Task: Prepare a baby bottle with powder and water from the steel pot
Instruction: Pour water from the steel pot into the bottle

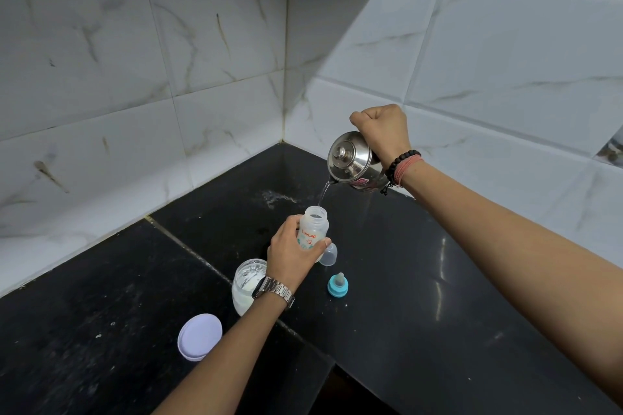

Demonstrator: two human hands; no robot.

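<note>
We are in the water step. Our right hand (382,131) is fisted on the handle of the small lidded steel pot (354,162), tipped so a thin stream falls toward the open mouth of the clear plastic baby bottle with red lettering (312,232). Our left hand (293,253) has its fingers (320,246) wrapped round that bottle, holding it upright over the black stone tabletop (421,280). Whether powder is already inside, we cannot tell. The open clear powder jar (246,283) and its pale round lid (199,336) sit near. Left to do, we judge: finish filling, then fit the blue teat ring (337,285) and clear cap (328,254).
</note>
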